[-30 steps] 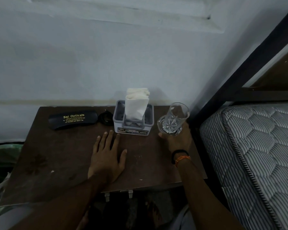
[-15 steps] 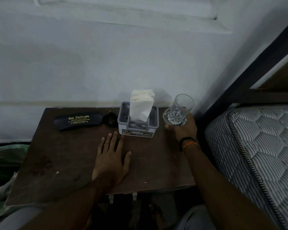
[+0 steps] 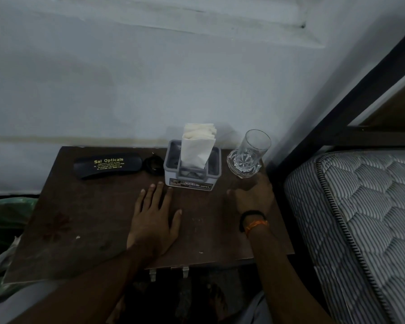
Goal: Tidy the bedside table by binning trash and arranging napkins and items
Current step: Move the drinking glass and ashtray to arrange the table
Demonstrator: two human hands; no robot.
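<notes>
Left hand (image 3: 153,220) flat, fingers relaxed, on counter (image 3: 84,218) middle; right hand (image 3: 253,195) released, just before glass (image 3: 248,154) at back right corner.

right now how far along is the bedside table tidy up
Mostly done, it seems: napkins stand in the grey holder, with the glasses case lined up beside it along the wall.

In hand: the right hand is at the base of the glass standing in the back corner; whether it grips is unclear. The left hand rests flat on the table.

Left: only small specks.
</notes>
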